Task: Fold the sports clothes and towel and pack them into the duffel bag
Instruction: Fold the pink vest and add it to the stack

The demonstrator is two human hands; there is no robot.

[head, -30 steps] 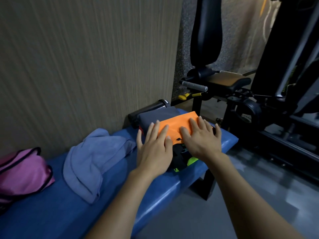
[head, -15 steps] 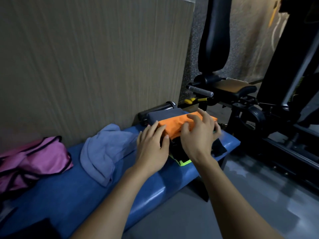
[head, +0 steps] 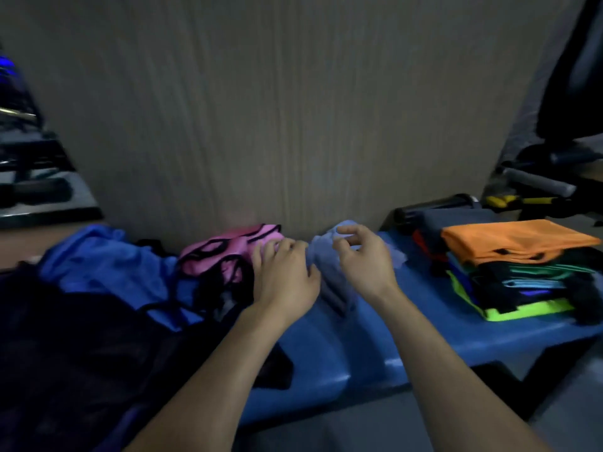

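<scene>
Wall (head: 293, 109) of pale wood grain filled the back of the view, and a blue bench (head: 359, 347) ran along its foot. A black bag (head: 81, 353) lay on the bench's left part, dark and hard to read, with a blue garment (head: 107, 269) spread behind it. At the right end stood a stack (head: 522, 272) of folded clothes, its top piece orange and its bottom edge lime green, well apart from both hands. A black roller (head: 434, 207) lay between that stack and the wall, and gym gear (head: 538, 184) showed dimly beyond it. A pink top (head: 222, 252) with black trim sat bunched against the wall near the middle. Just right of it lay a grey-blue towel (head: 332, 282), crumpled on the bench. The left hand (head: 284, 275) lay palm down at the pink top's right edge, its fingers fairly straight and touching the cloth; whether they held any of it could not be told. The right hand (head: 362, 259) hovered over the towel, fingers loosely curled and a little spread, thumb apart, holding nothing that could be seen.
</scene>
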